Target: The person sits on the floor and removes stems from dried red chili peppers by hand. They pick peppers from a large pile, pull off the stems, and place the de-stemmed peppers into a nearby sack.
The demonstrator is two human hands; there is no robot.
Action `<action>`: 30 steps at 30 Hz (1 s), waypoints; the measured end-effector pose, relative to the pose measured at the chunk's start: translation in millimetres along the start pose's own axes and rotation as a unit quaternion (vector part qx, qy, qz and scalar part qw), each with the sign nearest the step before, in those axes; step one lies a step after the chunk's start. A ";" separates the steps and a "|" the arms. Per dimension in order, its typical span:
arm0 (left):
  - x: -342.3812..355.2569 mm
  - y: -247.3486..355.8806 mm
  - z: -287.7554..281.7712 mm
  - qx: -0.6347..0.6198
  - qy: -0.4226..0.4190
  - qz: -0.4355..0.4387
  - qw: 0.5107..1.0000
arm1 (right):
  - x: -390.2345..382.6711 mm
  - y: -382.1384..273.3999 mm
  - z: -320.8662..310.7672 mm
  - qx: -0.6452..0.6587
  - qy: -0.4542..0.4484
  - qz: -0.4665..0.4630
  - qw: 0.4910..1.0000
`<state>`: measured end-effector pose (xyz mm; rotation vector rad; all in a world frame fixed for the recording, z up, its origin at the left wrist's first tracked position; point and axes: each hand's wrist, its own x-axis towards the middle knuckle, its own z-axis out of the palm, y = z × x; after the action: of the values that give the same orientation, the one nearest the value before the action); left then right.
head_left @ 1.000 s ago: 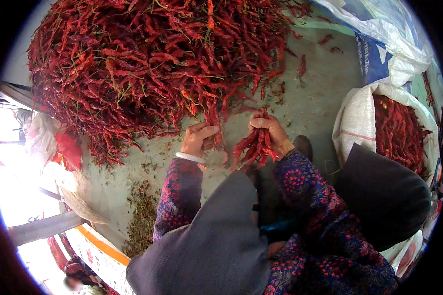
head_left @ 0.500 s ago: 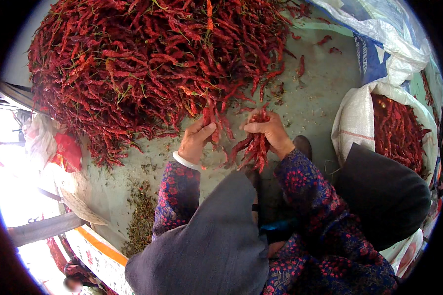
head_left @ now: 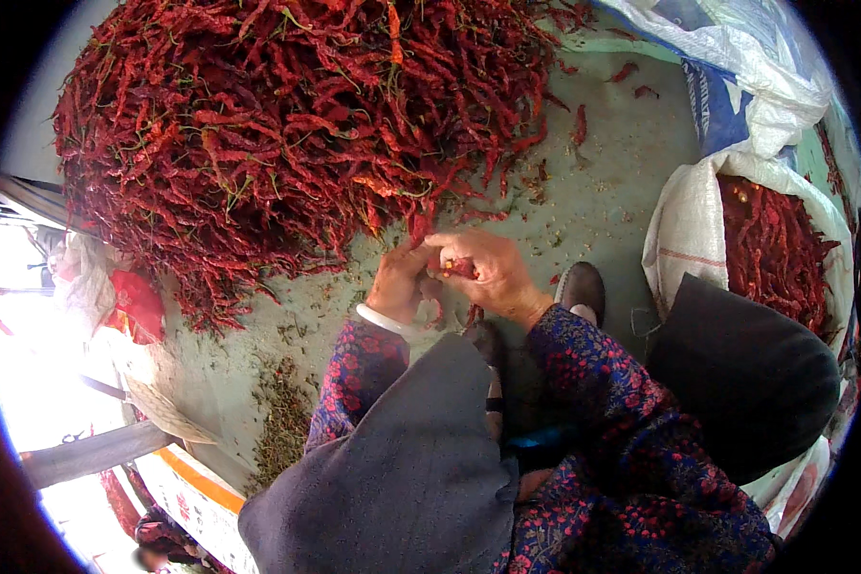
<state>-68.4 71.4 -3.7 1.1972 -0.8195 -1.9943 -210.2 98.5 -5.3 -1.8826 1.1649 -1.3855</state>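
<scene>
My left hand (head_left: 397, 279), with a white bangle at the wrist, is pinched on a red dried chilli (head_left: 419, 228) at the near edge of a large chilli pile (head_left: 297, 124). My right hand (head_left: 488, 273) meets it just to the right, its thumb and fingers closed round red chillies (head_left: 457, 268), mostly hidden by the hand. Below the hands are grey cloth over my lap (head_left: 383, 450) and my shoes (head_left: 581, 292) on the floor.
An open white sack (head_left: 684, 220) full of chillies stands at right, other sacks (head_left: 775, 115) behind it. Stem debris (head_left: 282, 402) lies at lower left. Plastic bags (head_left: 134, 306) and a grey bar (head_left: 96, 450) are at left, with a person (head_left: 163, 536) in the lower-left corner.
My hands have come together: the right moved left and turned, the left shifted slightly right. The bunch that hung from my right hand is now mostly hidden.
</scene>
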 end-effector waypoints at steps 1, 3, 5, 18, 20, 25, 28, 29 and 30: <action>1.6 -3.7 -4.5 0.020 -0.014 0.006 1.000 | -1.2 1.6 -0.5 -0.012 -0.002 -0.008 1.000; 3.2 -15.2 -19.4 0.060 -0.039 0.018 0.997 | -4.2 2.9 3.8 0.036 0.010 0.025 0.999; -3.2 -16.1 -16.8 0.065 -0.017 0.024 0.997 | -8.0 4.4 7.9 0.150 0.039 0.109 0.982; -21.7 -4.0 4.0 0.209 0.075 0.233 0.947 | 2.8 2.1 -23.1 0.463 0.055 0.405 0.786; -19.4 -10.7 9.2 0.339 0.106 0.318 0.879 | 3.3 -0.3 -22.9 0.436 0.032 0.417 0.797; -14.9 -29.0 19.6 0.602 0.161 0.417 0.662 | -4.6 2.7 -9.4 0.465 0.073 0.406 0.783; -17.1 -31.7 22.1 0.643 0.158 0.398 0.635 | -4.4 0.7 -8.5 0.441 0.078 0.421 0.789; -16.5 -30.0 21.4 0.636 0.136 0.423 0.631 | -5.6 5.0 -8.4 0.437 0.078 0.421 0.791; -15.9 -26.8 18.8 0.628 0.115 0.447 0.626 | -6.1 8.2 -8.8 0.432 0.077 0.422 0.793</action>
<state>-85.6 102.9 -9.7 1.1764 -2.2401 -0.2129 -221.8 100.5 -11.9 -0.4849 0.9702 -1.1964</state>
